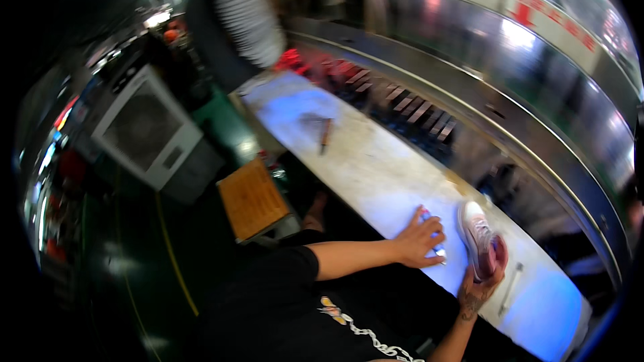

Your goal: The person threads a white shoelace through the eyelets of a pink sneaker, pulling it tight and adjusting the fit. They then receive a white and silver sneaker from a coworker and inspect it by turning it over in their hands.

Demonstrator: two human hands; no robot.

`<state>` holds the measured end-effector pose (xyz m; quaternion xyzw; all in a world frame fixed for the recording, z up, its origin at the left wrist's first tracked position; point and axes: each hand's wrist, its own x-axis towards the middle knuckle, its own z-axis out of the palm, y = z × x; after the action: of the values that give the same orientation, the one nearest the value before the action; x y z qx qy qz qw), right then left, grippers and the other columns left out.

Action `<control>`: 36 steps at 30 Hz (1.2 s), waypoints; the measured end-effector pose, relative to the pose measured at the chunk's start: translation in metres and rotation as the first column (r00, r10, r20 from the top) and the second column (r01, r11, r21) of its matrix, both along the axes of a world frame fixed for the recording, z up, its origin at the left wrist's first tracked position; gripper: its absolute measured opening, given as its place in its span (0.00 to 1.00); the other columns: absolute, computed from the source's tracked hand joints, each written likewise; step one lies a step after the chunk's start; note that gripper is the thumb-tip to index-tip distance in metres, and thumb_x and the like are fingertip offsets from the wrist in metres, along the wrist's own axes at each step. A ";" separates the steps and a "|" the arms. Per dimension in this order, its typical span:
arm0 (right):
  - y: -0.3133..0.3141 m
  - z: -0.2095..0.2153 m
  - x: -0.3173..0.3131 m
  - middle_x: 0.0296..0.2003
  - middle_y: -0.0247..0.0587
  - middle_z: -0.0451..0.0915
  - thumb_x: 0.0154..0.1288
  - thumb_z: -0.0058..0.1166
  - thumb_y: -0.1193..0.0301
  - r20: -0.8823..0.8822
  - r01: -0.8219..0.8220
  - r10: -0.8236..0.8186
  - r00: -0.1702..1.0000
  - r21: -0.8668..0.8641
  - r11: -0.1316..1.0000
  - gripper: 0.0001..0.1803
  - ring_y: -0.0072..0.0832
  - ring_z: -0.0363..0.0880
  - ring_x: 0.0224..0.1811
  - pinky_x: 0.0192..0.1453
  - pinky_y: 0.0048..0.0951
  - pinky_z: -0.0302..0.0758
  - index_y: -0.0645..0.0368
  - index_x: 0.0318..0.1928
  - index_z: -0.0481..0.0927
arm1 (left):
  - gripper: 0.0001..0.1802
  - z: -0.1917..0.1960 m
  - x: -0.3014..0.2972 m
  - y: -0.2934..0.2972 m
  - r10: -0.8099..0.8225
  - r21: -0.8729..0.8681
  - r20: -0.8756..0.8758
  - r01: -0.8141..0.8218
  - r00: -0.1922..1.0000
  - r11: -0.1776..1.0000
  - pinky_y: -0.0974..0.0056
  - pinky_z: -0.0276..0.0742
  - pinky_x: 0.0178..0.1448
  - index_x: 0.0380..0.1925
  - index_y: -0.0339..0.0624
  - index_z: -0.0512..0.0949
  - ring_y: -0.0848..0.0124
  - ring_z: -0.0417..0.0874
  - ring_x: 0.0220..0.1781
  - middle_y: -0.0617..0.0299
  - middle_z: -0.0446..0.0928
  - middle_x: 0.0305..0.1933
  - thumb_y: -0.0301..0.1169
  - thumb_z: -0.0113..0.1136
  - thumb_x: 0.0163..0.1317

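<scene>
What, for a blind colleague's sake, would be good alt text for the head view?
A person's right hand holds a white-and-pink shoe by its heel at a long, pale worktable, while the left hand covers a small, mostly hidden object. Farther along lies a slim, blurred brownish item.

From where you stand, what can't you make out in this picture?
Head view: small item, mostly covered by the left hand.
Head view: heel of the pink-and-white sneaker, hidden by the right hand.
Head view: slim brown object on the workbench, too blurred to identify.
Head view: right forearm, cut off by the lower edge.
</scene>
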<state>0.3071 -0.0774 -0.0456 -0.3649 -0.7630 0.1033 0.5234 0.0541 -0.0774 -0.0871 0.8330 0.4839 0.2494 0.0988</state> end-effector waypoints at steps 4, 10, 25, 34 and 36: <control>0.002 -0.004 -0.014 0.75 0.67 0.62 0.62 0.56 0.84 -0.193 -0.135 0.123 0.973 -0.050 0.990 0.45 0.61 0.67 0.76 0.78 0.58 0.67 0.49 0.77 0.55 | 0.29 -0.006 -0.049 -0.001 0.137 0.036 0.021 -0.138 0.990 0.990 0.17 0.47 0.78 0.51 0.45 0.78 0.40 0.65 0.79 0.47 0.73 0.61 0.58 0.64 0.67; -0.004 -0.008 -0.014 0.76 0.65 0.62 0.62 0.55 0.84 -0.042 -0.032 0.033 0.999 0.015 0.999 0.47 0.60 0.67 0.76 0.80 0.57 0.65 0.44 0.79 0.53 | 0.27 -0.008 -0.145 0.014 0.259 -0.051 0.003 -0.258 0.966 0.965 0.34 0.55 0.84 0.51 0.41 0.79 0.41 0.65 0.80 0.46 0.73 0.64 0.53 0.66 0.67; -0.020 -0.025 -0.054 0.77 0.66 0.59 0.60 0.54 0.79 0.036 0.349 -0.350 0.936 0.048 0.936 0.50 0.61 0.65 0.77 0.82 0.56 0.63 0.54 0.81 0.48 | 0.17 -0.011 -0.261 0.064 0.352 0.311 0.521 -0.557 0.777 0.770 0.49 0.76 0.59 0.39 0.44 0.78 0.48 0.81 0.52 0.50 0.79 0.45 0.29 0.77 0.54; -0.015 -0.063 -0.036 0.75 0.68 0.60 0.62 0.59 0.70 0.195 0.551 -0.536 0.821 -0.025 0.834 0.50 0.60 0.67 0.75 0.78 0.56 0.66 0.58 0.81 0.49 | 0.15 -0.032 -0.558 0.192 0.858 0.267 0.279 -0.893 0.432 0.363 0.44 0.76 0.58 0.40 0.40 0.81 0.45 0.81 0.52 0.46 0.84 0.46 0.24 0.70 0.51; -0.013 -0.066 -0.037 0.75 0.68 0.60 0.62 0.60 0.68 0.216 0.566 -0.548 0.808 -0.026 0.824 0.50 0.60 0.67 0.74 0.77 0.57 0.66 0.59 0.81 0.49 | 0.16 -0.043 -0.574 0.203 0.872 0.400 0.316 -0.886 0.373 0.234 0.45 0.76 0.62 0.43 0.38 0.84 0.46 0.80 0.57 0.46 0.83 0.51 0.31 0.75 0.56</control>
<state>0.2704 -0.0901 -0.1119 -0.6041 -0.6654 -0.0579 0.4347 -0.5202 0.1252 -0.1306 0.4064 0.7790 0.3898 -0.2757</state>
